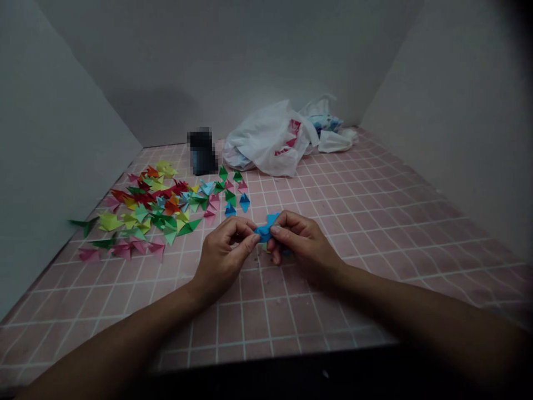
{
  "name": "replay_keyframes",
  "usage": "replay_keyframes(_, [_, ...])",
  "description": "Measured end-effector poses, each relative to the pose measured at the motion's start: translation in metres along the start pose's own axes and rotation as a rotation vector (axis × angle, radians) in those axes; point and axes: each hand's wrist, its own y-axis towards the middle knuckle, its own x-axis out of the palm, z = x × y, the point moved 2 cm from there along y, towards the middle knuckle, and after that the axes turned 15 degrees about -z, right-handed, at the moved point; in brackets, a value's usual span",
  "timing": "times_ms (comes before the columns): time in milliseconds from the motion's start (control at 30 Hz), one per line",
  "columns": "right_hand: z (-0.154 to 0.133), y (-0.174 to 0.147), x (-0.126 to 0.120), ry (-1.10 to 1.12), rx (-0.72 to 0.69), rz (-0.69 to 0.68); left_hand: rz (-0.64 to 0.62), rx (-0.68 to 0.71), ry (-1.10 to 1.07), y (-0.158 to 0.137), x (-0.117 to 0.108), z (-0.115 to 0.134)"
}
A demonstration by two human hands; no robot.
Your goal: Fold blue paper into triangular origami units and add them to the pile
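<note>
Both hands pinch one small piece of folded blue paper (pixel 264 233) above the middle of the table. My left hand (pixel 229 244) grips its left end between thumb and forefinger. On the other side, my right hand (pixel 306 239) holds the paper with thumb and fingers, and part of it shows above the knuckles. Fingers cover some of the folds. Just beyond the hands lie two blue folded paper pieces (pixel 244 203). Something small, partly yellow and blue, lies under my right hand, mostly hidden.
Many-coloured folded paper pieces (pixel 158 194) are heaped at the left. A dark pixelated object (pixel 203 153) stands at the back. Beside it lies a white plastic bag (pixel 266 139), with a blue-patterned packet (pixel 327 123) behind. Pale walls surround the pink checked tablecloth (pixel 353 205).
</note>
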Motion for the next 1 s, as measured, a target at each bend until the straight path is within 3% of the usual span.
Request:
replay_keyframes(233, [-0.0046, 0.0032, 0.0005, -0.162, 0.032, 0.002, -0.059, -0.103, 0.043, 0.0010, 0.0004, -0.0019])
replay_keyframes(400, [-0.0068, 0.0031, 0.0016, -0.304, 0.042, -0.038, -0.152, -0.080, 0.091, 0.0016, 0.0034, 0.0019])
replay_keyframes(533, [-0.0071, 0.0015, 0.0007, -0.286, 0.021, 0.032, -0.170, -0.044, 0.071, 0.0023, 0.0032, 0.0044])
replay_keyframes(833, [-0.0046, 0.0020, 0.0002, -0.243, -0.007, 0.051, -0.083, 0.114, 0.128, 0.0018, 0.0004, 0.0067])
replay_keyframes(1000, [-0.0011, 0.0018, 0.0012, -0.215, -0.014, 0.017, -0.058, 0.022, -0.014, 0.0006, -0.0010, 0.0037])
